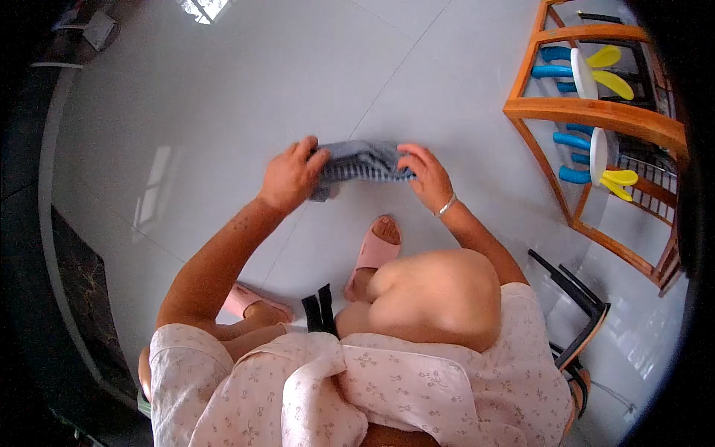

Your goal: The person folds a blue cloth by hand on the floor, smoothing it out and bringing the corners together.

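A bunched grey-blue checked cloth [363, 162] is stretched sideways above the floor, in front of my knees. My left hand [293, 176] grips its left end, with the fingers closed over the top edge. At the other end, my right hand [430, 177] pinches the fabric between curled fingers; a silver bracelet circles that wrist. A small loose corner of the cloth hangs below my left hand. Whether it is a garment or a plain piece of fabric, I cannot tell.
Pink slippers [378, 246] are on my feet on the grey tiled floor [223, 82]. To the right stands a wooden frame [596, 109] with white, blue and yellow small stools [598, 156] seen through it. A black-legged chair [581, 328] is at lower right, a dark cabinet [30, 246] along the left.
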### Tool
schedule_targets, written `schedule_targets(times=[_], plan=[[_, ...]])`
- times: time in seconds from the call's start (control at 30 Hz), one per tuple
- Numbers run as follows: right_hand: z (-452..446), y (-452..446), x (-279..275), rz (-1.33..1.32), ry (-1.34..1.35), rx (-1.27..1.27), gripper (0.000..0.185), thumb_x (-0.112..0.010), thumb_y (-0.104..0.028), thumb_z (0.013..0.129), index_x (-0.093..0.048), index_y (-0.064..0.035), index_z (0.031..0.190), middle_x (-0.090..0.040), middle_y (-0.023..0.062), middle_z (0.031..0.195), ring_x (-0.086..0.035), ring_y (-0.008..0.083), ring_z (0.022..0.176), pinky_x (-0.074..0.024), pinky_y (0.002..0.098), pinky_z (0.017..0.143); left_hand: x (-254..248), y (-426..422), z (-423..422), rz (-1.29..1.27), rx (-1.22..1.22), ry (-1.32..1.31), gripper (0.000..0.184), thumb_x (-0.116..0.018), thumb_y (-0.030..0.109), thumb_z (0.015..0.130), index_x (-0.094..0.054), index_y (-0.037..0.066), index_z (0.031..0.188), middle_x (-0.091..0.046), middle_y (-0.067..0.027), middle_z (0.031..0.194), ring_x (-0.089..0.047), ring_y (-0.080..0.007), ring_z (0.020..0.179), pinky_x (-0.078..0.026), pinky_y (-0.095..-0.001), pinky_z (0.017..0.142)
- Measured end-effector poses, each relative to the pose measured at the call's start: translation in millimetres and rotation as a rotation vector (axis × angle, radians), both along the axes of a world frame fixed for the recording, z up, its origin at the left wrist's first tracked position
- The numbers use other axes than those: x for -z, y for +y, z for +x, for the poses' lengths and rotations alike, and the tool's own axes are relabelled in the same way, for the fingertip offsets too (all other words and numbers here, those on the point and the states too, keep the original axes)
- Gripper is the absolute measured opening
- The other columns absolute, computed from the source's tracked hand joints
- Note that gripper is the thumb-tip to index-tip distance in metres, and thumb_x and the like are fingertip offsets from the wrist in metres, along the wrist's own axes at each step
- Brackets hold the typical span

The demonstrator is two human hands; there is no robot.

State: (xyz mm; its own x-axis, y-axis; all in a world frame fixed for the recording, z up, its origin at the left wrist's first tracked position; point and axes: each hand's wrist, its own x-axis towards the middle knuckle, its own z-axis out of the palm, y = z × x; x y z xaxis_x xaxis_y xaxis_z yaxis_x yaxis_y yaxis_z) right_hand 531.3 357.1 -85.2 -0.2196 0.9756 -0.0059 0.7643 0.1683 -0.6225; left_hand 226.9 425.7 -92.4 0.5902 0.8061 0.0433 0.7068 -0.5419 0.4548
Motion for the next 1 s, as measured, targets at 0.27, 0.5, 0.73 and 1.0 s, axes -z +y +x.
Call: schedule_targets(times=[0.27,0.5,0.73,1.0], plan=[[-1.7,-30.4,10.4,-0.063,0.088,0.011,0.037,-0.06,0.012,0.067,-0.056,-0.0086,0.098,-0.059,0.0069,0.118,-0.056,0.0313,0.112,-0.0475,0.0417,0.093,14.7,-40.0,-13.4,-0.252,0.17,0.053,0.059,-0.075,0.012,0.07,-0.054,0.018,0.124,-0.056,-0.0076,0.11,-0.06,-0.0293,0.099,-0.054,-0.043,0.074],[-36.7,26.5,-82.1,0.164,0.302,-0.074,0.043,-0.059,0.015,0.063,-0.061,-0.0086,0.099,-0.057,0.0104,0.1,-0.058,0.0278,0.094,-0.0498,0.034,0.078,-1.6,-10.8,-13.5,-0.105,0.06,-0.159,0.059,-0.084,0.018,0.063,-0.056,0.012,0.115,-0.055,-0.0076,0.121,-0.055,-0.0301,0.11,-0.04,-0.0456,0.096],[-51.1,43.0,-129.5,0.293,0.325,0.001,0.032,-0.061,0.011,0.065,-0.059,-0.0045,0.093,-0.059,0.0093,0.093,-0.058,0.0242,0.084,-0.0484,0.0312,0.073,-10.0,1.9,-18.5,-0.05,0.015,-0.391,0.038,-0.078,0.012,0.067,-0.058,0.008,0.099,-0.059,-0.0081,0.091,-0.057,-0.031,0.095,-0.043,-0.0419,0.09],[-58.1,43.8,-166.8,0.372,0.225,-0.151,0.03,-0.067,0.007,0.066,-0.061,-0.0039,0.093,-0.06,0.0083,0.088,-0.059,0.0242,0.083,-0.0489,0.0313,0.072,-22.4,17.1,-14.6,-0.045,0.019,-0.347,0.031,-0.069,0.006,0.073,-0.06,0.007,0.103,-0.062,-0.0109,0.094,-0.06,-0.0336,0.091,-0.048,-0.0417,0.08]])
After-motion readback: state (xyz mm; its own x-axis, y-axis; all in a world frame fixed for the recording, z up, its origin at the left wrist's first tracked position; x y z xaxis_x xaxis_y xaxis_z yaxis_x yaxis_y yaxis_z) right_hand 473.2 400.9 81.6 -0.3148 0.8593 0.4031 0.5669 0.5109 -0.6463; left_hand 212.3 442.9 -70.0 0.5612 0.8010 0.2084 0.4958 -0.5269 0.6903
